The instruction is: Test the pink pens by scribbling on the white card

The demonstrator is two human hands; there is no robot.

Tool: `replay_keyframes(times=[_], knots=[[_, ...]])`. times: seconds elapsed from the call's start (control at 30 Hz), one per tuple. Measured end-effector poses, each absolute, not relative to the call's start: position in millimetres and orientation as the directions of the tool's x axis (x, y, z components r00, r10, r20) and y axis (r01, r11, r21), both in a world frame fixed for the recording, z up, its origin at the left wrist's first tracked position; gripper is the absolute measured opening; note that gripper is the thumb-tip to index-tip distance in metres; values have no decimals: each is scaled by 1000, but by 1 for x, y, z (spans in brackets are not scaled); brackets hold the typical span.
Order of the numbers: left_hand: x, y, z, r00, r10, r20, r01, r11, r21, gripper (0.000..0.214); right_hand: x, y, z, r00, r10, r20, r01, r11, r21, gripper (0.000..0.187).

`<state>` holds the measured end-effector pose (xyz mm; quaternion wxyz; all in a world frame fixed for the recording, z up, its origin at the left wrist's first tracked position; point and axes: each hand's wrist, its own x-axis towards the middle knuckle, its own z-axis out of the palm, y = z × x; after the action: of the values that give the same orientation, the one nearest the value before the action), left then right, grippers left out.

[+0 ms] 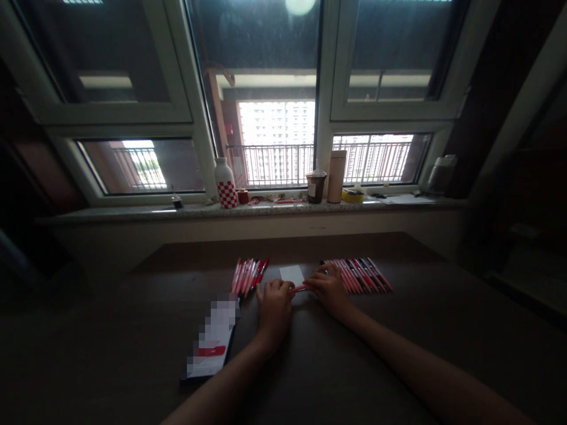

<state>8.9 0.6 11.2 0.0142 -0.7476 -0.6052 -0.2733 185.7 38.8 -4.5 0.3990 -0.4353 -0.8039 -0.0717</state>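
Note:
A slim pink pen point(300, 288) lies level between my two hands, just above or on the dark table. My left hand point(274, 304) has its fingers closed at the pen's left end. At the other end, my right hand point(331, 290) pinches it with the fingertips. Behind the pen is a small white card or paper point(291, 273), partly covered by my hands. To the left lies a bunch of pink and red pens point(248, 276). A neater row of pink, red and black pens point(363, 275) is right of my right hand, which hides part of it.
A flat, dark-edged object with a blurred, pale top point(215, 336) lies left of my left forearm. Along the windowsill point(274, 211) stand a red-checked bottle point(225, 184), a lidded drink cup point(316, 188), a tall tan flask point(337, 177) and a yellow item point(352, 195).

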Motion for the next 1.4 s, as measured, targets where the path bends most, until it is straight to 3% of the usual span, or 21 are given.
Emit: replay_keyframes(times=[0.67,1.4], knots=[[10,1,11,100,897,431,911,-257,322,24,185,39,-6,-327,628,707,755,623,-204,12],[9,1,9,110,883,456,907,-277,317,22,185,37,-5,-323,630,707,701,660,-268,12]])
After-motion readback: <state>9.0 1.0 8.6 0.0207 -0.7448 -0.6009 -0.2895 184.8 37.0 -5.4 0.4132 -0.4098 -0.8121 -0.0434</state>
